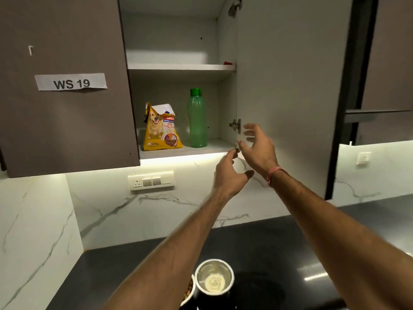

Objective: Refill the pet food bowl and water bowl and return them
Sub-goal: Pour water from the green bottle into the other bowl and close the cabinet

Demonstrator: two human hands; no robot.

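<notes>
Up in the open cupboard, the food bag (161,128) and green bottle (197,118) stand upright, left of my empty, loosely open hands; my left hand (230,175) is nearer them than my right hand (259,148). Both bowls (214,279) sit on the near table (312,253).

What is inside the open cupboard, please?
On the lower shelf stand a yellow dog food bag and, to its right, a green bottle. On the upper shelf, a small red thing shows at the right edge; the rest is hidden from below.

Both arms reach up and forward, nearly straight. The left hand (230,173) holds nothing, fingers loosely curled; the right hand (257,148) is spread, a band at its wrist.
</notes>
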